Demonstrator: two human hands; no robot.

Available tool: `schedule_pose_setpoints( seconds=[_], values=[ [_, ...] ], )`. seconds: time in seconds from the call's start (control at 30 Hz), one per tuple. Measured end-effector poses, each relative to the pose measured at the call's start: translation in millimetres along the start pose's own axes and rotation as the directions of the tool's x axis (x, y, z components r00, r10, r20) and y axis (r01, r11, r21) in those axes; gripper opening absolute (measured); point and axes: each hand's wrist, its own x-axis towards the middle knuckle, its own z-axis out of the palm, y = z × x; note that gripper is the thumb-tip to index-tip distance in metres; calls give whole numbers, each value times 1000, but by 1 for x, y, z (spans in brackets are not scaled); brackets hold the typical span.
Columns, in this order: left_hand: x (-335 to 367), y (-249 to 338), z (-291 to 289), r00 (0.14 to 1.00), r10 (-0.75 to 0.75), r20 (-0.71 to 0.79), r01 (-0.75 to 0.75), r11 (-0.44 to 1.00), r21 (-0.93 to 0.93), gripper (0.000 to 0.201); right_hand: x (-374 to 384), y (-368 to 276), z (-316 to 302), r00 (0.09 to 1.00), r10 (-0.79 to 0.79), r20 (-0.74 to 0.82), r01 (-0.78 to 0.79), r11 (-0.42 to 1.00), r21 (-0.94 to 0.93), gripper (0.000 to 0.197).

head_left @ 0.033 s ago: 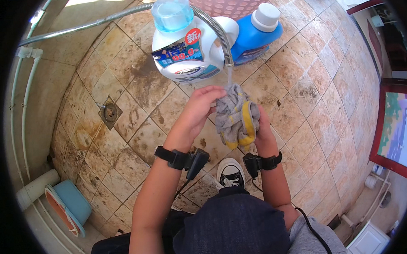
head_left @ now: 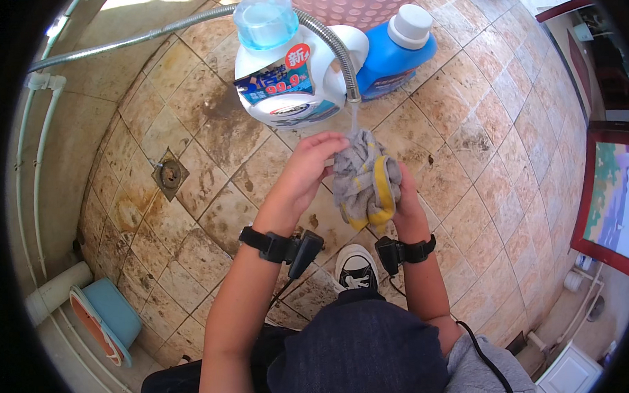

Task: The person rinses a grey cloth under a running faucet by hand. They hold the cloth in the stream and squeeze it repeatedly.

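Note:
A bunched grey cloth with yellow bands (head_left: 359,174) is held up between my two hands, above the tiled floor. My left hand (head_left: 312,162) grips its upper left side, with fingertips closed on the fabric near the top. On the cloth's right side, my right hand (head_left: 409,196) is wrapped round it from behind; most of those fingers are hidden. Just over the cloth ends a metal flexible hose (head_left: 341,53), and a thin stream of water (head_left: 354,115) runs from it onto the fabric.
Beyond my hands stand a white detergent jug (head_left: 272,83) with a clear blue cap and a blue bottle (head_left: 399,51) with a white cap. Behind them is a pink perforated basket (head_left: 356,2). A floor drain (head_left: 169,174) and a blue basin (head_left: 114,314) lie to the left.

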Motion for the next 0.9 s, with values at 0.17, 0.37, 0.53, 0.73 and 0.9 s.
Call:
schedule_pose_setpoints(
  seconds=[0.17,0.37,0.53,0.73,0.9],
  values=[
    [7,-17,-4,997,82,9,-81,992,-92,19,9,-6,25,996,-42,81,53,988,-146,41],
    [3,-11,22,919,335,-207,-334,942,44,46,46,4,51,950,-302,75,309,890,-336,48],
    [4,-13,27,861,462,-213,-443,887,132,55,61,12,64,893,-447,58,431,808,-401,44],
    [25,-30,15,784,547,-292,-455,827,329,49,69,25,76,870,-494,-13,456,814,-360,33],
    [23,-30,24,759,550,-349,-459,831,313,44,64,29,75,816,-578,-15,507,728,-462,27]
  ],
)
